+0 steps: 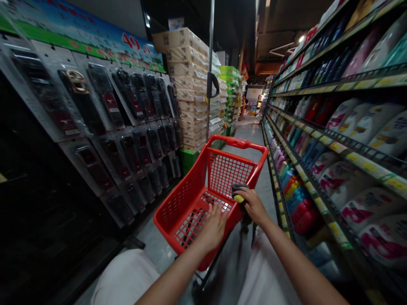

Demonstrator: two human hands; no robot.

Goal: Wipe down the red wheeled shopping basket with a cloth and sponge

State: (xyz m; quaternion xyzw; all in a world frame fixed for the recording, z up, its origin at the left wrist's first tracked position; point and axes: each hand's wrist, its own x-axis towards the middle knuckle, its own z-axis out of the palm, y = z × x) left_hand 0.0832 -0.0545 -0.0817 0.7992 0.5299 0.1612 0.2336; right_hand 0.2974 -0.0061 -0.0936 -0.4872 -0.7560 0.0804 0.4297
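A red plastic shopping cart basket (pixel 181 212) with grid walls stands in the aisle right in front of me. My right hand (pixel 252 202) grips a dark grey and yellow cloth (pixel 239 191) against the basket's right rim. Over the near right side of the basket reaches my left hand (pixel 215 223), its fingers stretched out and nothing seen in them. Whether the left palm rests on the rim is hidden. Through the grid of the basket floor, dark parts of the frame show.
Packaged belts (pixel 110 95) hang on a rack at the left. Behind them rise stacked packs (pixel 190 72). Shelves of bottles (pixel 359 116) line the right side. A metal pole with a black handle (pixel 212 84) stands up behind the cart. The grey floor (pixel 246 131) runs ahead.
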